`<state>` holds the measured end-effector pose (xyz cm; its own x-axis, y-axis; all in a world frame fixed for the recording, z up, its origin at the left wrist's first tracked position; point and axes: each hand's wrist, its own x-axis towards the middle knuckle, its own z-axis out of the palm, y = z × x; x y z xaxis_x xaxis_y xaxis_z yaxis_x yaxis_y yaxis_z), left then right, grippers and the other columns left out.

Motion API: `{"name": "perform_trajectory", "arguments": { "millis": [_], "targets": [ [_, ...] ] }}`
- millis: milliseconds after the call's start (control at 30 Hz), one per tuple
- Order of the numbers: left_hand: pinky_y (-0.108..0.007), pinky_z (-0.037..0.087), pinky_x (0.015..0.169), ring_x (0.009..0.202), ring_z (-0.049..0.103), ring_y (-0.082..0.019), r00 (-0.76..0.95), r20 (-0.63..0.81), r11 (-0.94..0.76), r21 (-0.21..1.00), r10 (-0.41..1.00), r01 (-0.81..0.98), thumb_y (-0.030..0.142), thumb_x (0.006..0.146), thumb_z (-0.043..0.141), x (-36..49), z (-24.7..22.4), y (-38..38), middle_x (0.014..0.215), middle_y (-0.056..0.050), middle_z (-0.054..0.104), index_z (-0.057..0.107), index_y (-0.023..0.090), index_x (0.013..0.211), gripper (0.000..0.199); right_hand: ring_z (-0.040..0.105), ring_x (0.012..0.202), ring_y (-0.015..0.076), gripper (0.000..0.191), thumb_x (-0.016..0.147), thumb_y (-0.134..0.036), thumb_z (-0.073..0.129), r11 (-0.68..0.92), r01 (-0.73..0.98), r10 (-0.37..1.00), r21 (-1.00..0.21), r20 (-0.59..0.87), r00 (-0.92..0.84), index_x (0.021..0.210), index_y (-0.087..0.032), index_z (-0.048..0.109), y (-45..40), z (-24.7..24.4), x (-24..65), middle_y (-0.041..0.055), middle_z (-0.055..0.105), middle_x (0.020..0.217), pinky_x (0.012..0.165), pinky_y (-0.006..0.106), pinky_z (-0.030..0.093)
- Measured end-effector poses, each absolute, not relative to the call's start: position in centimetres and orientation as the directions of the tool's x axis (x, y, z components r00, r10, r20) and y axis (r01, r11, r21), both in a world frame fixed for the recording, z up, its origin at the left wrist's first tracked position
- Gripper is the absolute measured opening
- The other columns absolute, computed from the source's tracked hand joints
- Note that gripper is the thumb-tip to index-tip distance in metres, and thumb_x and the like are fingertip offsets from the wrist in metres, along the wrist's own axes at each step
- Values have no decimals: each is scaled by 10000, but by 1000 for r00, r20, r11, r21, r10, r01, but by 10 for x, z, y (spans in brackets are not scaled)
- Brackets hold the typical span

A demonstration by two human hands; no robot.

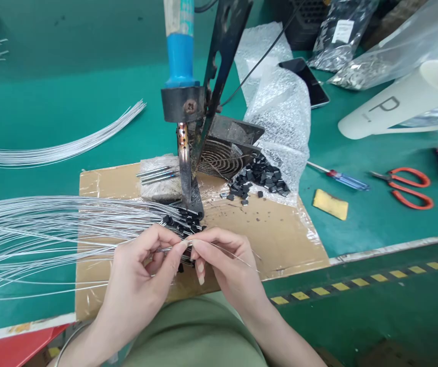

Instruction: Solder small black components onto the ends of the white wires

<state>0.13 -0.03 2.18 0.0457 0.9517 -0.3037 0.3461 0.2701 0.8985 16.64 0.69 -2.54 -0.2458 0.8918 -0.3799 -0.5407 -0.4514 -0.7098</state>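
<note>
My left hand (142, 270) and my right hand (230, 260) meet over the cardboard's front part, fingertips pinched close together. A thin wire (238, 257) is held between them and sticks out to the right past my right fingers. What sits at my fingertips is too small to make out. Just behind my hands lie the black-tipped ends (184, 221) of a wide bundle of pale wires (51, 219) that runs off to the left. Above those ends a soldering iron (181, 66) with a blue handle points straight down from a black stand.
Black small parts (267, 176) lie on bubble wrap (283, 117) beside a fan (221, 155). Farther right are a screwdriver (341, 179), a yellow sponge (330, 204), orange-handled pliers (410, 188) and a white mug (402, 102). Another wire bundle (70, 148) curves at left.
</note>
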Motion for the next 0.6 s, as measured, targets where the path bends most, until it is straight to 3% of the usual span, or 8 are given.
{"name": "perform_trajectory", "arguments": {
  "millis": [300, 600],
  "targets": [
    [-212, 414, 551, 650, 581, -113, 57, -287, 252, 906, 956, 340, 284, 1015, 650, 2, 20, 1, 761, 8, 702, 705, 211, 866, 175, 600, 472, 87, 119, 816, -344, 909, -461, -562, 885, -686, -397, -241, 835, -228, 891, 7, -24, 167, 7, 752, 669, 454, 199, 551],
    [-210, 405, 546, 648, 593, -123, 58, -339, 299, 889, 939, 346, 316, 984, 673, -2, 21, 2, 736, -9, 714, 725, 199, 837, 195, 584, 436, 85, 135, 753, -317, 925, -583, -546, 812, -601, -460, -361, 753, -192, 876, 16, -21, 173, 9, 745, 614, 397, 182, 518]
  ]
}}
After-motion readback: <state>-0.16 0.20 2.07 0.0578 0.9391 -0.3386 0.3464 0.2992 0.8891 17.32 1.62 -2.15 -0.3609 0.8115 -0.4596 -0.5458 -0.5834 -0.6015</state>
